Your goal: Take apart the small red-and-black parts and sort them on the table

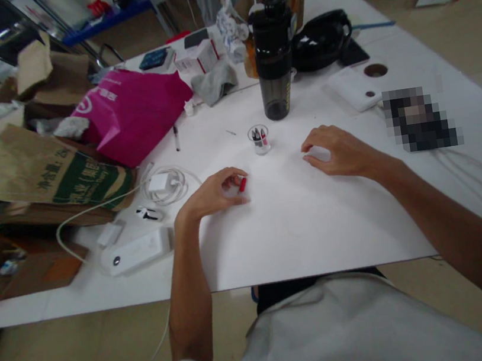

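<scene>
My left hand rests low over the white table, thumb and fingers apart. Between them is a small red cylinder-shaped piece, seemingly on the tabletop; whether a finger touches it, I cannot tell. To the right, my right hand curves above the table with a gap between thumb and fingertips and nothing visible in it. A small clear cup stands upright beyond and between both hands. Inside it are several short black and red pieces with pointed tops.
Behind the cup stands a dark shaker bottle. At left are a coiled white cable, a white power bank-like block, a pen and a magenta bag. A pixelated dark object lies at right. The table's front edge runs nearest me.
</scene>
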`<state>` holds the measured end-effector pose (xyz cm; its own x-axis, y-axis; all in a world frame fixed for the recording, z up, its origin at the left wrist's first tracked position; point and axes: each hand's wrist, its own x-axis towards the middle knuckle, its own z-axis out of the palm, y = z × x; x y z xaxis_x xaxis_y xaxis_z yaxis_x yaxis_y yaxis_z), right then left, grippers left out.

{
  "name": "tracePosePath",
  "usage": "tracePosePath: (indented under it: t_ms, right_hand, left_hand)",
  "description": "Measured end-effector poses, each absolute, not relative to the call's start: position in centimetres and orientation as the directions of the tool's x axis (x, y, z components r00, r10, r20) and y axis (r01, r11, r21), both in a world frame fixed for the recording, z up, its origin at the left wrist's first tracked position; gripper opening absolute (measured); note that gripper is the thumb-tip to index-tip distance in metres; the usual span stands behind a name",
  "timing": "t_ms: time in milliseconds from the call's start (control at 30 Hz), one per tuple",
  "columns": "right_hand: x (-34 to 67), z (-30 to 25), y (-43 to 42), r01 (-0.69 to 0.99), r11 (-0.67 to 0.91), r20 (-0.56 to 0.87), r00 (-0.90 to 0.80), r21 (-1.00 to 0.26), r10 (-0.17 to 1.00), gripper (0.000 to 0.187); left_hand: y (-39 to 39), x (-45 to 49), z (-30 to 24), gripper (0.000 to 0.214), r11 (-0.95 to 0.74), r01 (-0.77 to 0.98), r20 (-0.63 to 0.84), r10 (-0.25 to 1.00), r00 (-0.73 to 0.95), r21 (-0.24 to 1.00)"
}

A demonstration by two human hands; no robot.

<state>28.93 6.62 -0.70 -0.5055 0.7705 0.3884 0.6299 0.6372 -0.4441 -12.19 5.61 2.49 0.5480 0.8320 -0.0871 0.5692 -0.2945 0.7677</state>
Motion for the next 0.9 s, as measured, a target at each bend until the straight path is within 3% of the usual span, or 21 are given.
tracePosePath:
  t_ms: [667, 900]
  right_hand:
    - [28.7, -0.2, 6.5, 0.613, 0.652, 0.435, -0.489, -0.446, 0.756, 0.009]
    - [27.3, 1.9, 6.5, 0.572, 0.682, 0.495, -0.474, -0.456, 0.728, 0.012]
  left_hand:
    - [6.0, -12.6, 1.7, 0.054, -0.262, 0.612, -0.027, 0.907, 0.421, 0.746]
    - [6.0, -12.7, 1.9, 0.065, -0.261, 0.589, -0.007, 0.911, 0.413, 0.764]
